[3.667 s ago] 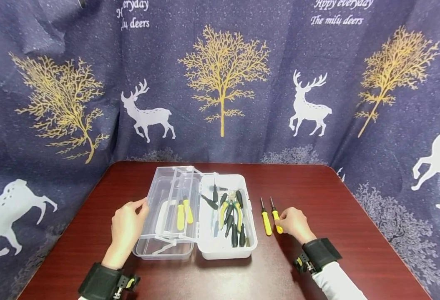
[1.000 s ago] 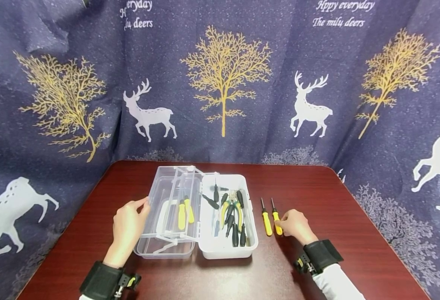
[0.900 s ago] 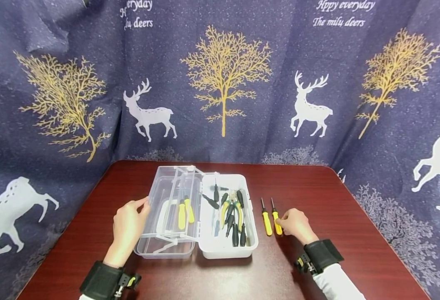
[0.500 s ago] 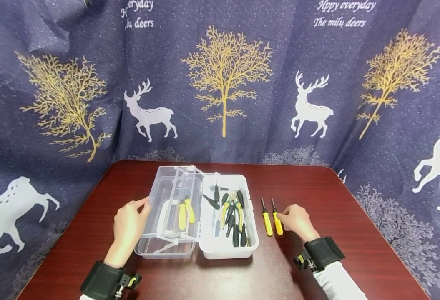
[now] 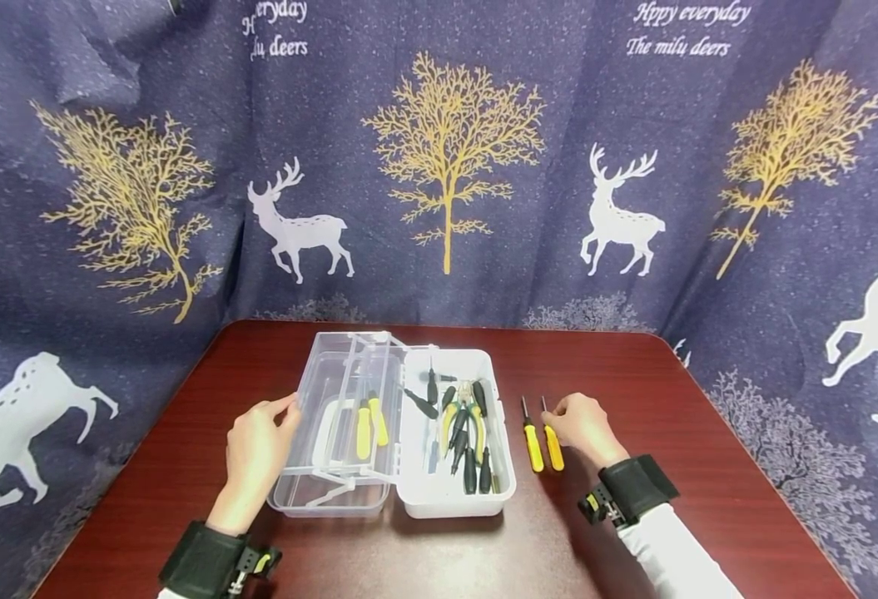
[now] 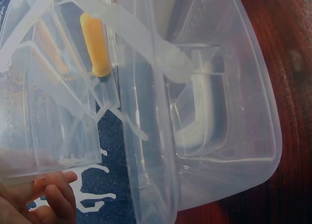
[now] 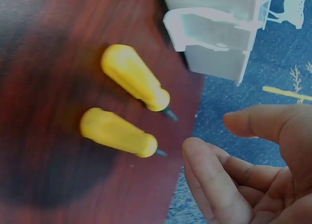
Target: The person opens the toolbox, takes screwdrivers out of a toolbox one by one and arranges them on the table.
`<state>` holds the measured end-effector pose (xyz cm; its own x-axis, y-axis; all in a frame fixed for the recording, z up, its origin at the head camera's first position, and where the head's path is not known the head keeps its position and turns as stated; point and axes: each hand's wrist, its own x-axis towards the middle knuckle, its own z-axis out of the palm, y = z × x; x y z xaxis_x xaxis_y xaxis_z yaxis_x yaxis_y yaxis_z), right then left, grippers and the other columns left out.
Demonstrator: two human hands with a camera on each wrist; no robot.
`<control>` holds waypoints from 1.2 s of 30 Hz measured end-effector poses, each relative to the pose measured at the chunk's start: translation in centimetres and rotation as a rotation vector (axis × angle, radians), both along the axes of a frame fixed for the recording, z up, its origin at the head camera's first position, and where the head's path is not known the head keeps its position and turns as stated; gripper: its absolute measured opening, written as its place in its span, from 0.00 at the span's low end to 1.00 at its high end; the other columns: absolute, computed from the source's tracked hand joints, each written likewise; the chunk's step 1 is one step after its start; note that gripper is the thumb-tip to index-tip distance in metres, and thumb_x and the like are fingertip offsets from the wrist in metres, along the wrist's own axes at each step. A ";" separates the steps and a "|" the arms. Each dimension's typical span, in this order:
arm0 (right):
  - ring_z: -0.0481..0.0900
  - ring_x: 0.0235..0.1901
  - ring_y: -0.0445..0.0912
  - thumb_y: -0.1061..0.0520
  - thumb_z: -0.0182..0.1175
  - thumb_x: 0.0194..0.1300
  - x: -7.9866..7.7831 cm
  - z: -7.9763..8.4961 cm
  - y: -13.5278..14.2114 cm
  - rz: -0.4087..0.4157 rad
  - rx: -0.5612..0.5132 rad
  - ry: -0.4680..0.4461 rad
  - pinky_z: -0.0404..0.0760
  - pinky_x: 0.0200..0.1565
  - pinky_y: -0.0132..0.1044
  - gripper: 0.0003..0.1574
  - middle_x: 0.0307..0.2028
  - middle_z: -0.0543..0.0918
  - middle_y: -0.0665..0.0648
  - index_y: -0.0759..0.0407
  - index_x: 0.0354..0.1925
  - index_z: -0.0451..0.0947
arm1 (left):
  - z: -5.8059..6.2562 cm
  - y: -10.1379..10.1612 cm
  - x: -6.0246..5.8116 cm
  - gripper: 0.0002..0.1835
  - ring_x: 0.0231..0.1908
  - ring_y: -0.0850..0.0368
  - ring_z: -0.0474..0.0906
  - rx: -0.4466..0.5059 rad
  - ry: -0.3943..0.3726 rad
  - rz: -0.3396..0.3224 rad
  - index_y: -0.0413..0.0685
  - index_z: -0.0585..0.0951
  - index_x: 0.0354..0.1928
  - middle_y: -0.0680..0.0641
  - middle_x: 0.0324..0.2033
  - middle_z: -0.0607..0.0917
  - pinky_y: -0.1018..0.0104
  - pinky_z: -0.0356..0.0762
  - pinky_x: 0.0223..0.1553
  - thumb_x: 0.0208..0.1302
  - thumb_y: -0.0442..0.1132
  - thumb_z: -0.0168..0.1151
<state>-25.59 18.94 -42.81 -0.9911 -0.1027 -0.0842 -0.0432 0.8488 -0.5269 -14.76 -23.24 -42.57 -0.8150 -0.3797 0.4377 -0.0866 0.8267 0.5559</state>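
Observation:
My left hand (image 5: 257,445) pinches the left edge of a clear plastic tray (image 5: 305,433), which is folded out on hinged arms over the toolbox's clear lid. In the left wrist view its fingers (image 6: 61,197) curl at the tray's edge. Two yellow-handled tools (image 5: 363,431) lie in the trays. My right hand (image 5: 584,424) hovers over the tip end of the right yellow screwdriver (image 5: 554,451), hiding part of its shaft. The right wrist view shows thumb and fingers apart, nothing between them. A second yellow screwdriver (image 5: 533,449) lies parallel, nearer the box.
The white toolbox base (image 5: 453,506) stands at the table's middle, holding pliers (image 5: 463,408) and several black-handled tools (image 5: 470,472). Its clear lid (image 5: 334,506) lies folded out to the left. A dark printed cloth (image 5: 439,299) hangs behind the red-brown table (image 5: 678,499).
My right hand has left the right screwdriver's handle and moved away toward its tip. That screwdriver stays on the table. My left hand keeps its grip on the tray.

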 end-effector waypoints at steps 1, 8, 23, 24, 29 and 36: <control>0.71 0.13 0.42 0.52 0.59 0.62 -0.1 0.3 -0.1 0.007 0.002 0.008 0.65 0.19 0.31 0.25 0.09 0.63 0.46 0.56 0.10 0.70 | 0.0 0.0 0.0 0.15 0.34 0.32 0.81 0.000 -0.001 -0.001 0.46 0.86 0.47 0.35 0.40 0.87 0.42 0.76 0.31 0.63 0.41 0.57; 0.64 0.10 0.41 0.52 0.59 0.62 -0.5 1.6 -1.5 0.064 0.005 0.057 0.60 0.18 0.31 0.28 0.07 0.63 0.47 0.54 0.07 0.66 | 0.1 0.1 0.0 0.14 0.34 0.31 0.81 -0.008 0.008 -0.010 0.45 0.86 0.47 0.35 0.37 0.87 0.41 0.76 0.31 0.63 0.40 0.57; 0.63 0.08 0.41 0.53 0.60 0.62 -0.8 3.3 -5.0 0.155 -0.031 0.092 0.58 0.16 0.31 0.28 0.07 0.61 0.46 0.52 0.08 0.63 | -0.1 0.0 -0.2 0.14 0.33 0.32 0.81 -0.011 0.033 -0.005 0.45 0.86 0.46 0.36 0.36 0.88 0.42 0.76 0.30 0.62 0.40 0.58; 0.63 0.08 0.41 0.53 0.60 0.62 -0.9 3.4 -5.2 0.163 -0.031 0.100 0.58 0.16 0.31 0.28 0.07 0.61 0.47 0.52 0.08 0.64 | 0.0 0.0 -0.3 0.14 0.33 0.32 0.81 -0.012 0.036 -0.006 0.45 0.86 0.46 0.36 0.36 0.88 0.42 0.76 0.30 0.62 0.40 0.58; 0.72 0.11 0.41 0.52 0.60 0.62 -0.9 3.8 -6.2 0.189 -0.041 0.113 0.64 0.16 0.31 0.24 0.09 0.74 0.50 0.56 0.11 0.73 | 0.0 0.0 -0.2 0.14 0.32 0.33 0.81 -0.017 0.039 -0.005 0.45 0.86 0.46 0.36 0.35 0.87 0.42 0.75 0.29 0.62 0.40 0.58; 0.64 0.10 0.39 0.53 0.61 0.62 -0.8 4.2 -7.9 0.224 -0.054 0.146 0.58 0.17 0.30 0.26 0.08 0.64 0.47 0.53 0.09 0.67 | 0.0 0.0 0.0 0.14 0.27 0.36 0.80 -0.023 0.019 -0.012 0.45 0.86 0.46 0.35 0.33 0.87 0.47 0.74 0.25 0.63 0.40 0.58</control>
